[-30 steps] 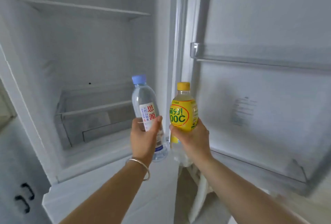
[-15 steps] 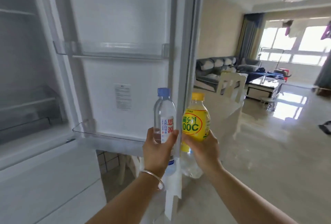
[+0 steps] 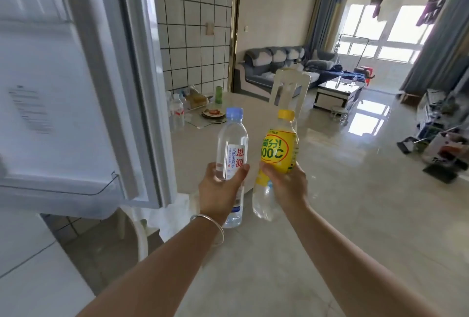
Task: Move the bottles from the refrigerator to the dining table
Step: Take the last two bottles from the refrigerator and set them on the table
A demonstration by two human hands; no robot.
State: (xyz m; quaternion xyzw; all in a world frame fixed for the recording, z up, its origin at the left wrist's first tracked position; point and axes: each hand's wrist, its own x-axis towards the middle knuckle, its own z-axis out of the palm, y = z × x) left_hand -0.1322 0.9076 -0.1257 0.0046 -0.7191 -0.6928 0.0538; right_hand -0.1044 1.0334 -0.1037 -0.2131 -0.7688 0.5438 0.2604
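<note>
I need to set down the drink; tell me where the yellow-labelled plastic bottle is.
In the head view, the yellow-labelled plastic bottle stands upright at centre, gripped by the right hand, just right of the clear blue-capped water bottle in the left hand.

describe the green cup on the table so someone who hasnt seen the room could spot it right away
Start at the tiled wall and drop to the far end of the dining table. There, past the plate, stands the green cup, upright. It is the only green thing; the bottles nearby are clear.
</note>
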